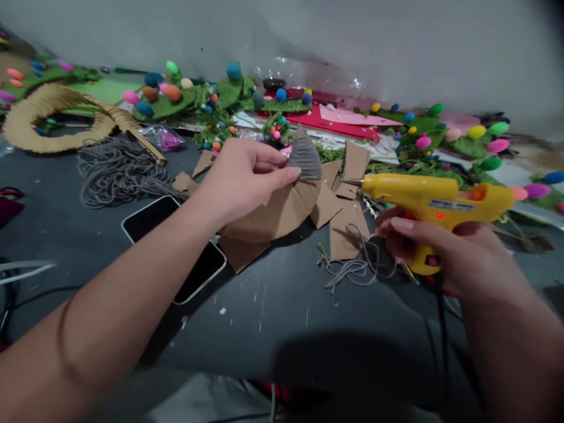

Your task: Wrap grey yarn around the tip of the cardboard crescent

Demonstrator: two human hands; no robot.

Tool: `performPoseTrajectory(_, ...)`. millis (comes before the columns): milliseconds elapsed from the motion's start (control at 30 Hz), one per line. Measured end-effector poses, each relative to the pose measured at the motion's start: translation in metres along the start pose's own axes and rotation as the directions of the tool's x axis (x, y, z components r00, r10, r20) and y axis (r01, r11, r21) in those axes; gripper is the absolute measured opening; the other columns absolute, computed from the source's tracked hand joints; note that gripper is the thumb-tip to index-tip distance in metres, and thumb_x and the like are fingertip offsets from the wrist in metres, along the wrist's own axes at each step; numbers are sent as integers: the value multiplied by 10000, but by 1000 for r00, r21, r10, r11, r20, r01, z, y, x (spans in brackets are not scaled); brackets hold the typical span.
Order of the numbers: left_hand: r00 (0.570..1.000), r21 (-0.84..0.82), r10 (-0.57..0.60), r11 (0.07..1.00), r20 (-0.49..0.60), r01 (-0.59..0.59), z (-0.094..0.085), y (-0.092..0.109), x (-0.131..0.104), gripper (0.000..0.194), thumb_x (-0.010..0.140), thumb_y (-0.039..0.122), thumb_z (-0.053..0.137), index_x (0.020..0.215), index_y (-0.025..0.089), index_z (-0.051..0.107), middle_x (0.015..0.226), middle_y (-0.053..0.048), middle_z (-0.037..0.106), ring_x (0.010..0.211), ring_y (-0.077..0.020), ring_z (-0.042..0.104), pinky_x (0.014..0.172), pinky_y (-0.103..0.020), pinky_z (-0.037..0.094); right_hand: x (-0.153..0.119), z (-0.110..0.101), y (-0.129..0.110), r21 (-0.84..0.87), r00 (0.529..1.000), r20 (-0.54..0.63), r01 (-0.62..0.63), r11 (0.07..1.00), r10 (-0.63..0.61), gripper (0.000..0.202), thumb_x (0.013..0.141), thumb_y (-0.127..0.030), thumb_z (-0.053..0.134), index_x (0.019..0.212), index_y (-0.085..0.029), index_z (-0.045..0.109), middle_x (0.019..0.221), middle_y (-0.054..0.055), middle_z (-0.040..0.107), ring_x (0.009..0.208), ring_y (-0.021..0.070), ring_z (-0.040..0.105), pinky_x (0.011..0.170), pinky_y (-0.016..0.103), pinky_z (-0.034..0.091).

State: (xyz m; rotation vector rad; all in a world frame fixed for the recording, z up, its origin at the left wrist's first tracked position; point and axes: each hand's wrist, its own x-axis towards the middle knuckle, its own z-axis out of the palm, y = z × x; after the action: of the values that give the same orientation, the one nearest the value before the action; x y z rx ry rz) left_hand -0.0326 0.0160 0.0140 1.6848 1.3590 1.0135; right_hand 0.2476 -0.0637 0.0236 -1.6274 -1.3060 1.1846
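Left hand [249,176] was pinched on the partly yarn-wrapped curved cardboard [286,212] over the dark table [242,329]; the yellow hot-glue gun [414,188] was gripped by the right hand [467,255], its nozzle [353,182] seemingly best kept near the gray wrap [307,160], clear of fingertips [292,173]

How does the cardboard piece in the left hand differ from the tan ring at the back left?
Cover: the cardboard piece has grey cord over one part and bare brown below; the tan ring looks covered all round. State: the left hand holds the cardboard piece, while the tan ring rests untouched. Both show a ridged covering.
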Motion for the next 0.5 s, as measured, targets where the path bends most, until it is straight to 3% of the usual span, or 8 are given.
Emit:
performPoseTrajectory(133,999,84,21,996,41,-24,3,2,-2,230,790,403,779,916,211,784,869,-45,776,910,-271,728,732,-338,572,-4,13,4,-85,998,-27,59,995,-62,336,796,-510,754,843,-181,706,668,29,650,610,150,595,544,262,457)
performPoseTrajectory(367,994,36,69,997,83,-72,9,8,-7,152,806,351,772,876,217,791,886,-29,798,859,-234,753,699,-293,583,-5,20,20,-208,977,-84,176,962,-196,284,802,-512,751,922,-255,741,887,39,736,796,235,698,758,404,578)
performPoseTrajectory(500,992,33,96,995,76,-99,13,10,-9,112,820,303,760,897,226,786,941,-16,801,914,-226,755,785,-294,605,-6,23,21,-259,976,-85,174,950,-202,304,794,-532,752,945,-269,763,946,45,762,871,282,727,834,479,601)
